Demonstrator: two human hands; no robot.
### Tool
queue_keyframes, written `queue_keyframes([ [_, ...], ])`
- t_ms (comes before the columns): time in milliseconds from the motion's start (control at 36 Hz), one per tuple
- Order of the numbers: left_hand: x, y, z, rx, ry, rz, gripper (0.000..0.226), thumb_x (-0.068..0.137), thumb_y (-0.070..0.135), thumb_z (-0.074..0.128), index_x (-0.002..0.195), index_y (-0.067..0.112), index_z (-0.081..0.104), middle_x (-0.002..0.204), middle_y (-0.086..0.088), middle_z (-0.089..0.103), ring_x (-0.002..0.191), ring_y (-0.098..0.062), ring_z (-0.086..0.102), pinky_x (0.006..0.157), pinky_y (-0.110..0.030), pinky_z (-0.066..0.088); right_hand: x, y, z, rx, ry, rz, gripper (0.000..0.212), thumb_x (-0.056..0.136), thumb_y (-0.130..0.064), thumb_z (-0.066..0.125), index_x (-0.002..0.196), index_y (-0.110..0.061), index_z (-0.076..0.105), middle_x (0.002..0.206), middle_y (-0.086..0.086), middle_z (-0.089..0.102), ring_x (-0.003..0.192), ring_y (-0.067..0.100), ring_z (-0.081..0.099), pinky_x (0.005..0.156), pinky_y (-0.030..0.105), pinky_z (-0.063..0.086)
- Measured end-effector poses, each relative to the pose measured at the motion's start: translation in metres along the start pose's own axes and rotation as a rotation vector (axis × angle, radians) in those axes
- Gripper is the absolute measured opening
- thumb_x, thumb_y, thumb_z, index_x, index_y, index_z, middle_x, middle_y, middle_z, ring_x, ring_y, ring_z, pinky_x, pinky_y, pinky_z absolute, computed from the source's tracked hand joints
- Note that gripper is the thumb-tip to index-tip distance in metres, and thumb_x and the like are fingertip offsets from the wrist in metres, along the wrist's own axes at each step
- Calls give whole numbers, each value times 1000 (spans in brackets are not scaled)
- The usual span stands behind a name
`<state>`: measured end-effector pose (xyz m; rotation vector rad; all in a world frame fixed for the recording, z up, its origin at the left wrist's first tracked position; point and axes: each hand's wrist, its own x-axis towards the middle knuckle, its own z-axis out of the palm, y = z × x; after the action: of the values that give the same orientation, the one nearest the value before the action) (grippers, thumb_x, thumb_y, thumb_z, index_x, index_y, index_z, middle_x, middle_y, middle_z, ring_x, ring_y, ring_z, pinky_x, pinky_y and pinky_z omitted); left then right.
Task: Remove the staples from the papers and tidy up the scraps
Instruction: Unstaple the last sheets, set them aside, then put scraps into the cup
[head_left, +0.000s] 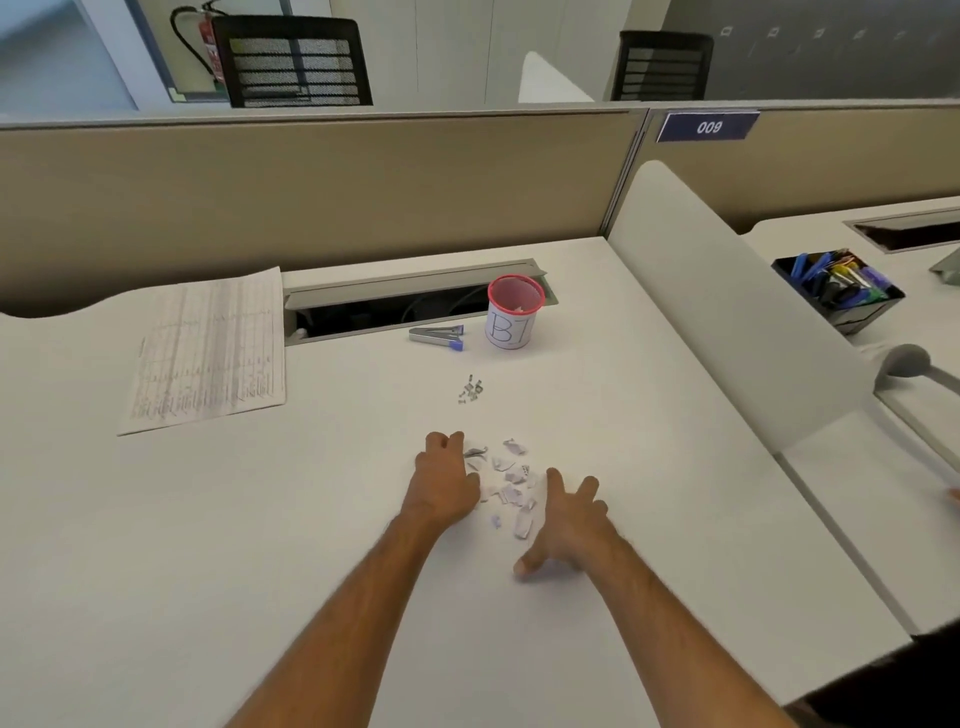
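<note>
Several torn paper scraps (511, 480) lie in a loose pile on the white desk (260, 519). My left hand (447, 480) rests on the desk at the pile's left edge, fingers curled against the scraps. My right hand (569, 519) lies flat at the pile's right side, fingers spread and straight. A small heap of pulled staples (470, 389) sits farther back. Behind it lie a grey staple remover with blue tips (437, 336) and a pink-rimmed cup labelled "BI" (514, 312). A stack of printed papers (208, 353) lies at the left.
An open cable slot (395, 309) runs along the back of the desk below a beige partition (311, 192). A curved white divider (727, 322) bounds the right side. Beyond it stands a black tray of pens (839, 291).
</note>
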<state>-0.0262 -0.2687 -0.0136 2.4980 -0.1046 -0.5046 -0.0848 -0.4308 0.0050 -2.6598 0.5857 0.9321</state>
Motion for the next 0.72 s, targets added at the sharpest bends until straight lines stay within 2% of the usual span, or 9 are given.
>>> queue_keyframes([
  [111, 1, 1, 1, 20, -1, 6, 54, 99, 17, 50, 151, 9, 39, 153, -14, 35, 132, -36, 48, 110, -40, 43, 1, 1, 16, 82, 55, -22, 132, 60, -36, 93, 155, -28, 1, 137, 14, 19, 121, 34, 49, 75, 32, 49],
  [278, 2, 7, 3, -20, -30, 8, 47, 96, 9, 51, 142, 4, 48, 148, -14, 39, 127, -35, 55, 109, -36, 45, 11, -11, 7, 310, 109, -95, 109, 65, -19, 88, 149, -26, 19, 132, 12, 26, 109, 34, 59, 78, 32, 56],
  [361, 4, 8, 3, -50, -51, -3, 50, 93, 4, 54, 142, 3, 48, 146, -14, 40, 126, -33, 56, 106, -32, 44, 17, -15, 3, 363, 148, -130, 99, 65, -20, 90, 143, -22, 29, 128, 11, 31, 105, 31, 60, 74, 28, 52],
  [444, 7, 9, 3, -63, -72, -9, 53, 90, 3, 60, 142, 3, 48, 144, -14, 41, 125, -32, 57, 103, -29, 45, 22, -20, 0, 375, 167, -153, 97, 61, -26, 94, 137, -18, 36, 126, 10, 34, 106, 28, 60, 78, 28, 53],
  [583, 10, 11, 4, -47, -78, -10, 46, 92, 4, 59, 138, 3, 51, 141, -15, 44, 121, -32, 58, 101, -30, 47, 34, -24, -4, 391, 193, -226, 88, 66, -15, 90, 139, -15, 41, 126, 10, 37, 108, 28, 60, 85, 29, 54],
  [722, 11, 13, 3, -52, -86, 2, 43, 94, 12, 63, 135, 5, 54, 137, -15, 47, 118, -31, 59, 98, -32, 49, 42, -30, -7, 370, 188, -309, 79, 68, -11, 84, 137, -19, 46, 125, 9, 36, 102, 28, 61, 83, 31, 56],
])
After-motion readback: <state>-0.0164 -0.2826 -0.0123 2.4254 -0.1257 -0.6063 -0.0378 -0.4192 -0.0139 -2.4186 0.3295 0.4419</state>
